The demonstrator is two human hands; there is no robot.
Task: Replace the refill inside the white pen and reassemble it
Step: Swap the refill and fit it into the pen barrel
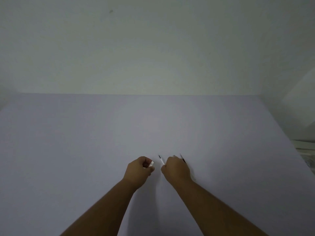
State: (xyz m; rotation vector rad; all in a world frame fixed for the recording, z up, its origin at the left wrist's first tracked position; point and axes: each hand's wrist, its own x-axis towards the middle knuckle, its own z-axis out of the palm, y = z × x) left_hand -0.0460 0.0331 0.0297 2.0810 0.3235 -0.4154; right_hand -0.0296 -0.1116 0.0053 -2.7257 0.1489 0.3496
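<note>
My left hand (139, 171) is closed around a short white pen part (151, 164), whose end sticks out between thumb and fingers. A thin white refill (162, 160) with a dark tip is pinched in my right hand (176, 170), pointing away from me. Just right of that hand, a second thin dark-tipped stick (182, 158) lies on the table, partly hidden behind the knuckles. The two hands are a small gap apart above the pale table (102, 142).
The pale table runs to a plain wall (153, 48) at the back. Its right edge slants down toward some pale clutter (306, 150) off the table's side.
</note>
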